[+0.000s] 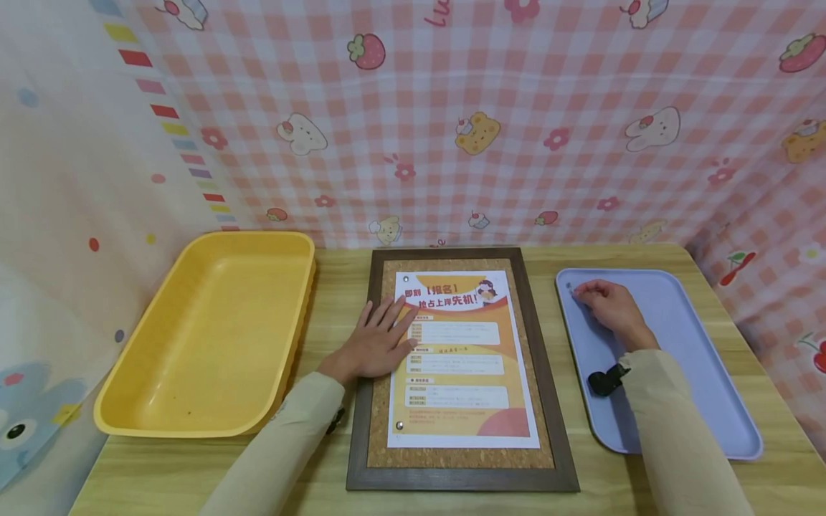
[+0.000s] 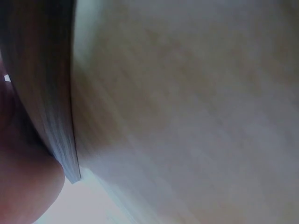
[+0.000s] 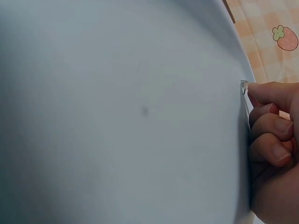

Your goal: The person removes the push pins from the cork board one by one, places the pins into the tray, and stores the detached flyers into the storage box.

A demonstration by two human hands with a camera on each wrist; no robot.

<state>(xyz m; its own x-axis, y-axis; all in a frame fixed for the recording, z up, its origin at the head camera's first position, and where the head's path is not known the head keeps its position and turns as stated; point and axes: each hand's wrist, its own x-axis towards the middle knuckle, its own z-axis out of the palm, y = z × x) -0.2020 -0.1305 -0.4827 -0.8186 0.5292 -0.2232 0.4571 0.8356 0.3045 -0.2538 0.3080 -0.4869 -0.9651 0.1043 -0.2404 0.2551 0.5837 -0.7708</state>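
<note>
A printed poster sheet (image 1: 454,358) lies on a cork board (image 1: 377,423) with a dark wooden frame (image 1: 461,480). Silver thumbtacks sit at its upper left (image 1: 406,279) and lower left (image 1: 399,426) corners. My left hand (image 1: 377,342) rests on the board's left side, fingers spread over the sheet's edge; the left wrist view catches only a blurred bit of hand beside the frame edge (image 2: 58,107). Over the blue tray (image 1: 677,344), my right hand (image 1: 609,308) has its fingers curled and pinches a small shiny metal thumbtack (image 3: 244,86) at the tray's upper left.
A deep yellow tray (image 1: 300,287) stands left of the board. All of it is on a wood-grain table (image 1: 329,301). Checked pink cloth (image 1: 426,186) hangs behind, and a pale patterned cloth (image 1: 58,215) at the left.
</note>
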